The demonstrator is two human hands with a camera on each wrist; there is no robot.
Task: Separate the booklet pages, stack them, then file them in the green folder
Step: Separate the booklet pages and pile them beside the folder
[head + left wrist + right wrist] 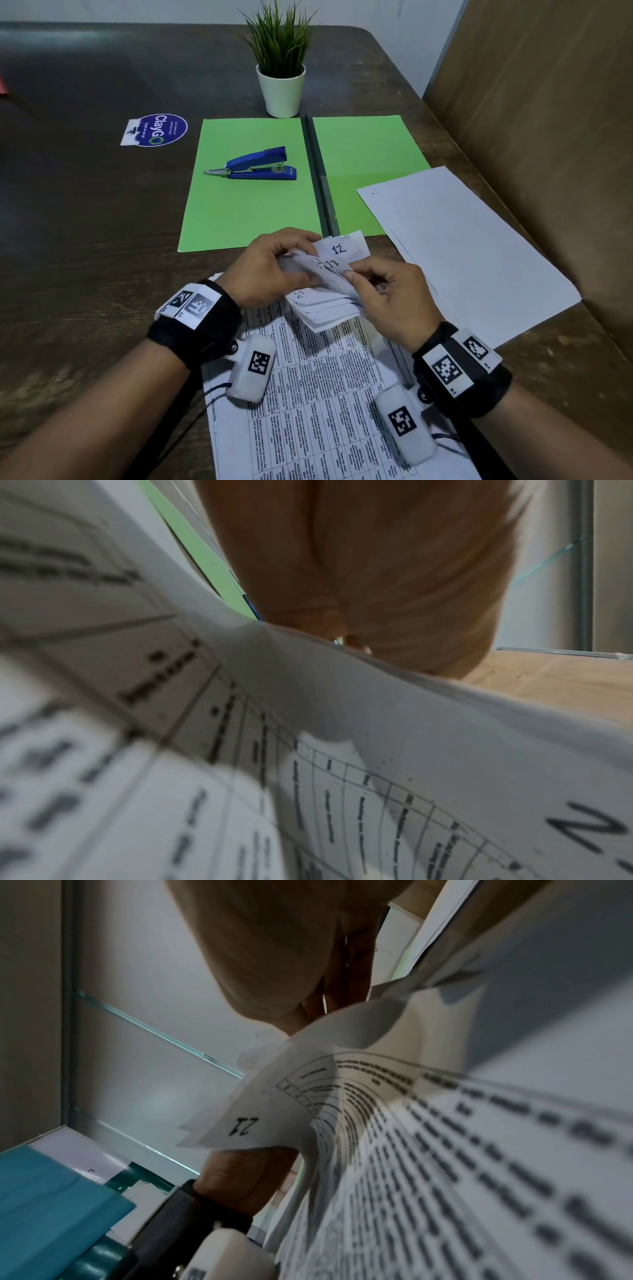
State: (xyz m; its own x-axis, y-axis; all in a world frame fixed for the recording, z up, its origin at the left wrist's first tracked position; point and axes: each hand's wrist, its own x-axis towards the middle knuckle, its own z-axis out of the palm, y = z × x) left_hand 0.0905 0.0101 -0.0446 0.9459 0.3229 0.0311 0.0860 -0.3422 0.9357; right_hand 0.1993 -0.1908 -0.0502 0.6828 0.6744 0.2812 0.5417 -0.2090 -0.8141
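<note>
The booklet [329, 377] of printed table pages lies at the table's near edge, its far corner lifted and fanned, showing hand-written numbers such as 12 and 17. My left hand [274, 270] grips the fanned corner from the left, and my right hand [380, 291] pinches the page corners from the right. The open green folder [246, 205] lies flat just beyond my hands. In the left wrist view the curled printed pages [308, 750] fill the frame under my palm. The right wrist view shows a page corner [246, 1123] marked 21.
A blue stapler [255, 164] rests on the folder's left half. A white sheet stack [469, 250] lies to the right, overlapping the folder. A potted plant [281, 68] stands behind, a round sticker [156, 130] at the left, and a brown board wall [548, 137] along the right.
</note>
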